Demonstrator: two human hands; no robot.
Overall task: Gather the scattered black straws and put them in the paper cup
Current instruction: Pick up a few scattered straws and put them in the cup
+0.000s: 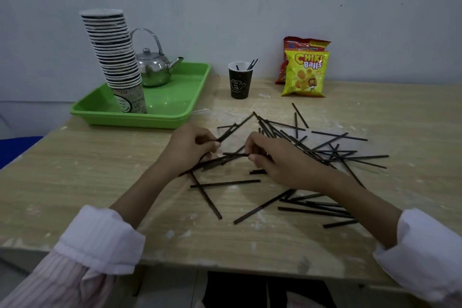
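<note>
Several thin black straws (325, 152) lie scattered and crossed over the middle and right of the wooden table (75, 182). A dark paper cup (239, 82) stands upright at the back centre with a few straws sticking out of it. My left hand (190, 145) grips a small bundle of straws (226, 134) that points up and right. My right hand (277, 157) rests low on the pile, fingers curled, pinching a straw (235, 154) by its end. The two hands are close together, well in front of the cup.
A green tray (175, 100) at the back left holds a tall leaning stack of paper cups (115, 57) and a metal teapot (155, 67). Two snack bags (306, 70) lean on the wall at the back right. The table's front edge runs just below my forearms.
</note>
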